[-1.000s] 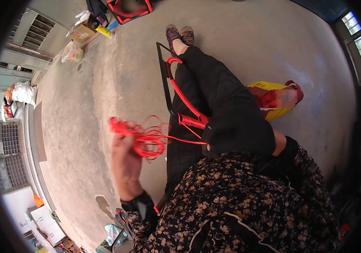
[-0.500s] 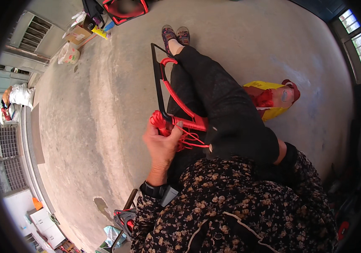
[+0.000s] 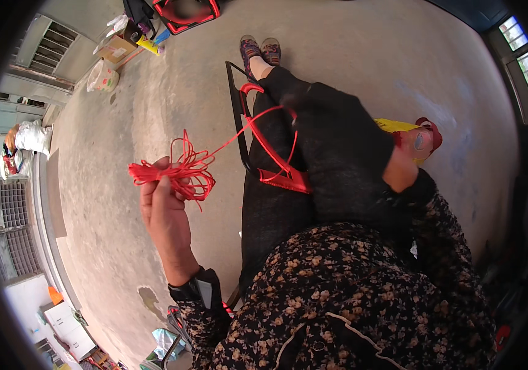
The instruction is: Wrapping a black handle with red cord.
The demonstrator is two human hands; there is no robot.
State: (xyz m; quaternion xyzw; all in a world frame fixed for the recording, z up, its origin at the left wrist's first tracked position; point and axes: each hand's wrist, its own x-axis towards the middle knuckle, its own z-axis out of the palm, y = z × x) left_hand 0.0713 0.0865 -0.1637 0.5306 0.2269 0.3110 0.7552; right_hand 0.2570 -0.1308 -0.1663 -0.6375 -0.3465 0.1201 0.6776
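Concrete floor (image 3: 122, 185), grey and bare over most of its spread, with open room to the left of the seated person.

Nearest: floral-print garment (image 3: 350, 296) filling the lower right. Left hand (image 3: 165, 209), raised over the floor left of the lap, fingers closed around a tangled bundle of red cord (image 3: 174, 169); loops spill above and beside the fist. One strand runs taut from the bundle, rightward and upward, to a red frame (image 3: 270, 154) resting on the black-trousered legs (image 3: 332, 142), edged by a thin black bar (image 3: 236, 111). Right hand (image 3: 399, 176), at the right side of the lap behind the thigh; whether it is open or closed cannot be told.

Beyond the right hand: yellow and red object (image 3: 415, 139) on the floor, contents not visible.

Far: shoes (image 3: 261, 49) at the end of the outstretched legs. Cardboard box (image 3: 116, 48) and white plastic bag (image 3: 102, 77) at the far left edge; contents unclear. Red-rimmed black case (image 3: 187, 9) at the far top edge.
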